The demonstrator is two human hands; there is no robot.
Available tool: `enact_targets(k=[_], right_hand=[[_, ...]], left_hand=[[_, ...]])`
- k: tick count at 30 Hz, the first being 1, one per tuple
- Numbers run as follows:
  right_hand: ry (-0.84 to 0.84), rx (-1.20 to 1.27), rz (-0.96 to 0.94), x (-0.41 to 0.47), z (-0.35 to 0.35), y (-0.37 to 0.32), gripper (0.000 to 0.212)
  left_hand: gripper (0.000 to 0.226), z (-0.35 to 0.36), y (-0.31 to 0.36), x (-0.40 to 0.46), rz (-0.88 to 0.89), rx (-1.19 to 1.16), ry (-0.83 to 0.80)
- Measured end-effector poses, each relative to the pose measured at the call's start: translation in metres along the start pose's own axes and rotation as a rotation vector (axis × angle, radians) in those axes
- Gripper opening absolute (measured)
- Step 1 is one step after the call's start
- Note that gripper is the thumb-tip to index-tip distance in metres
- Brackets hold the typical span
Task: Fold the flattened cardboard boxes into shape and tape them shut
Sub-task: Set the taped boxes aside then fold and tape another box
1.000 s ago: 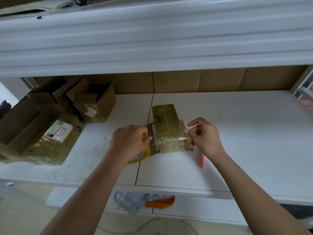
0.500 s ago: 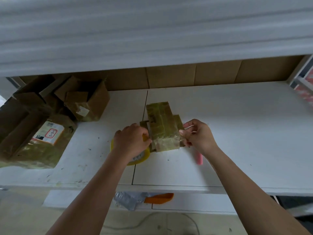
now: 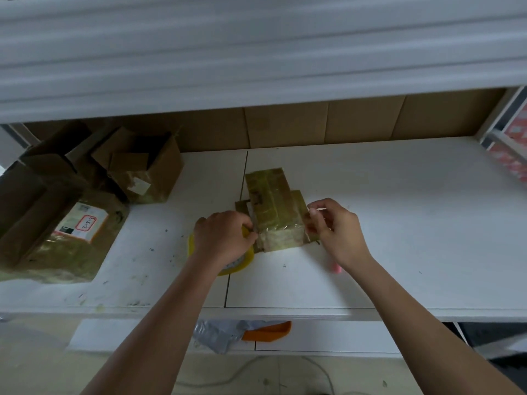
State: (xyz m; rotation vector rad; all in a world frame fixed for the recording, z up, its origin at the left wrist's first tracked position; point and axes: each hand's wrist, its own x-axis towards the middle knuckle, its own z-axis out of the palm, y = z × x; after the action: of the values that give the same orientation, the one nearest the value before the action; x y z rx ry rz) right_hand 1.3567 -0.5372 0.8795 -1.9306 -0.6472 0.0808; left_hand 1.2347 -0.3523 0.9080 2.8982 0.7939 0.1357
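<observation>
A small cardboard box [image 3: 271,203], wrapped in yellowish clear tape, lies on the white table [image 3: 399,223] in the middle of the head view. My left hand [image 3: 225,238] grips a yellow tape roll [image 3: 236,263] against the box's left near corner. A strip of clear tape runs across the box's near end. My right hand [image 3: 333,226] pinches the free end of that tape at the box's right side. Loose cardboard flaps stick out beside the box on both sides.
Several brown boxes [image 3: 142,166] and a taped, labelled parcel [image 3: 71,240] crowd the table's left end. A pink object [image 3: 336,268] lies under my right wrist. Cardboard sheets [image 3: 328,124] line the back wall. A white shelf [image 3: 256,52] overhangs. Below the table edge sit a grey bag [image 3: 219,333] and an orange item [image 3: 268,330].
The tape strip has been drawn down onto the box's near end. Both hands stay at the box's sides and have shifted only slightly.
</observation>
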Motion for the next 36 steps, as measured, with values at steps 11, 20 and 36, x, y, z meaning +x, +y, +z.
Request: enact_targets(k=[11,20,36], right_hand=[[-0.197,-0.550,-0.500,-0.032,0.028,-0.009,0.050],[-0.224,-0.375,-0.394,-0.030,0.043,-0.017,0.039],[-0.071,-0.406,-0.350,-0.016,0.059,-0.013,0.051]], left_hand=[[0.025,0.001,0.001,0.001,0.003,0.005,0.030],[0.024,-0.012,-0.009,0.006,-0.023,-0.247,-0.126],[0.032,-0.021,-0.072,-0.012,-0.172,-0.331,-0.180]])
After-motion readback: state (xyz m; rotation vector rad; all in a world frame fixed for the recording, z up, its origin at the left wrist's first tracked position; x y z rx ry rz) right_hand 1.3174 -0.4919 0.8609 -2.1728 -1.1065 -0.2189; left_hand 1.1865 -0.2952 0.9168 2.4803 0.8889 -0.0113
